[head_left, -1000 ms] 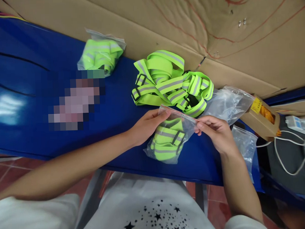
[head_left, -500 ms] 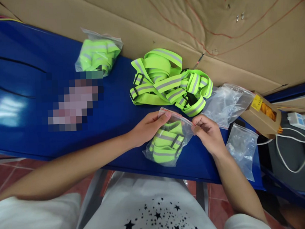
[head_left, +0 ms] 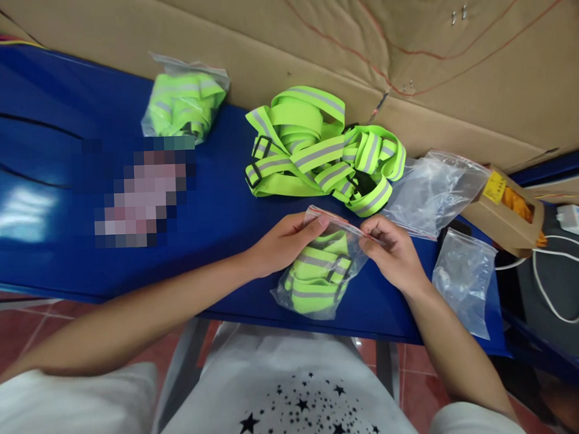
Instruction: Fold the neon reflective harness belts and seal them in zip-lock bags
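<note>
A clear zip-lock bag (head_left: 278,296) hangs between my hands near the table's front edge. Inside it lies a folded neon-green reflective strap (head_left: 315,286) with grey stripes and a black buckle. My left hand (head_left: 290,241) pinches the bag's red-lined top at its left part, thumb on top. At the right part of that top edge, my right hand (head_left: 390,248) closes thumb and fingers on the seal. Just beyond my hands, a loose heap of similar reflective straps (head_left: 318,156) with black buckles rests on the blue table (head_left: 213,200).
Another bagged strap (head_left: 185,107) stands at the back left, near a pixelated patch. On the right lie clear plastic bags (head_left: 465,280), a cardboard box (head_left: 503,219) with orange contents, and white cables (head_left: 549,296). A brown-covered panel (head_left: 169,25) borders the table's back.
My right hand has slid slightly left along the bag's top edge, closer to my left hand. The camera view has shifted a little.
</note>
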`<state>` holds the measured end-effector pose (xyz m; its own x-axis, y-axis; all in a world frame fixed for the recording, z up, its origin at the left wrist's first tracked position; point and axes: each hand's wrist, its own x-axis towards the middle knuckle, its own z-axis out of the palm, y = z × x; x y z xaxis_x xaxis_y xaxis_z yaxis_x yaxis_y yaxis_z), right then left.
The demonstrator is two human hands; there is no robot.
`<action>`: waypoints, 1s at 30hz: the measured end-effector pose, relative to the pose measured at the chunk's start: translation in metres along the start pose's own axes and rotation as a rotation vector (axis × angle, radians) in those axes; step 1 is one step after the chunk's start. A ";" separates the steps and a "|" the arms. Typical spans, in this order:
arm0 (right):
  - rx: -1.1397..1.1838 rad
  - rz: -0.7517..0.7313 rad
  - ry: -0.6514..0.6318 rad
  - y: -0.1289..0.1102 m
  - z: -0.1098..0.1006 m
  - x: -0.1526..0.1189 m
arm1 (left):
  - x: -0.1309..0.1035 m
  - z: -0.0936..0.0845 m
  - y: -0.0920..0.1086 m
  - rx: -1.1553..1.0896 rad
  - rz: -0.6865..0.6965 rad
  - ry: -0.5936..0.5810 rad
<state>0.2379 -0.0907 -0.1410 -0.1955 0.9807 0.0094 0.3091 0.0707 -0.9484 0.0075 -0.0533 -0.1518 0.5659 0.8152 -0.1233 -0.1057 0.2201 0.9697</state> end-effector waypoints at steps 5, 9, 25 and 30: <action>0.038 -0.005 -0.035 0.003 0.000 -0.001 | 0.001 0.000 0.000 0.035 0.043 -0.047; 0.048 0.004 -0.067 0.004 -0.001 -0.001 | 0.002 0.001 -0.002 0.074 0.046 -0.069; -0.050 0.032 -0.122 0.003 -0.002 -0.002 | 0.000 0.003 -0.009 0.109 0.008 -0.213; -0.080 0.035 -0.139 0.002 -0.001 -0.004 | -0.001 0.003 -0.011 0.136 0.050 -0.250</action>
<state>0.2402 -0.0938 -0.1426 -0.3082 0.9485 -0.0728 0.3899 0.0562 -0.9191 0.0110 -0.0579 -0.1613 0.7483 0.6625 -0.0351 -0.0376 0.0951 0.9948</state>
